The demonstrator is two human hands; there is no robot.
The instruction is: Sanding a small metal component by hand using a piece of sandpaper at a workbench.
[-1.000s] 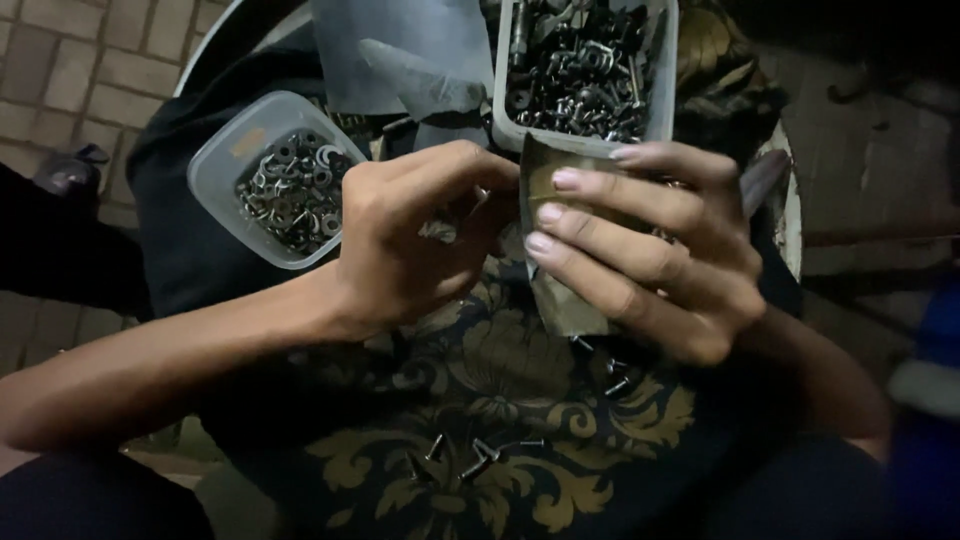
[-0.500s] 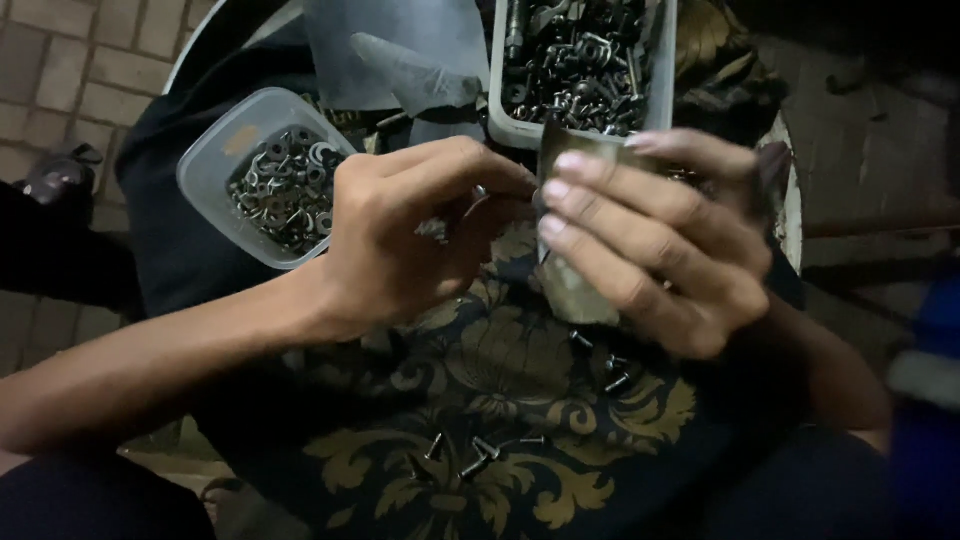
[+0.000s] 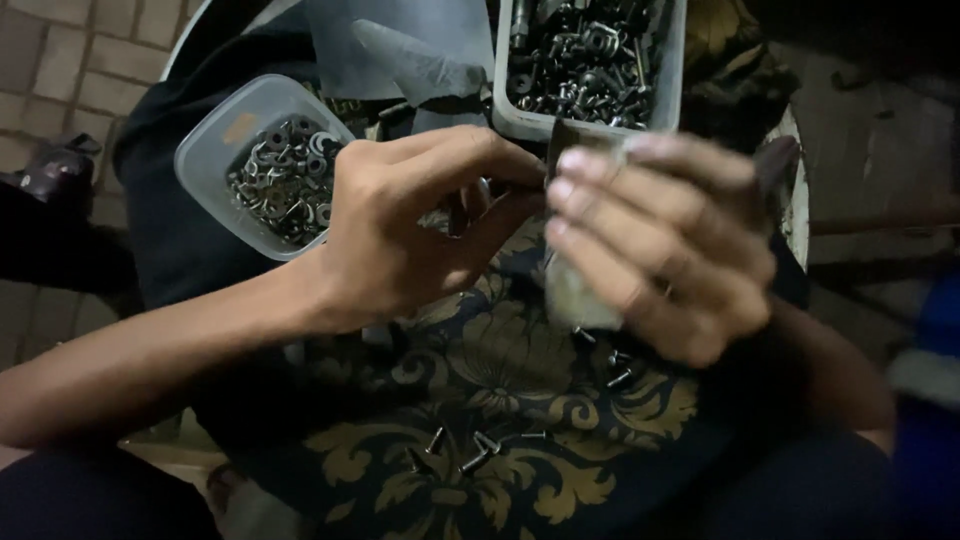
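Over a dark gold-patterned cloth (image 3: pixel 480 420), the right hand (image 3: pixel 660 245) wraps a flat metal piece (image 3: pixel 575 290), while the left hand (image 3: pixel 400 225) pinches a small pin (image 3: pixel 457 213) beside it. Loose screws (image 3: pixel 465 450) lie below; tubs (image 3: pixel 215 150) of hardware sit behind.

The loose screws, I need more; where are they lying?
In the head view, the loose screws lie low and centre on the dark gold-patterned cloth, below both hands.
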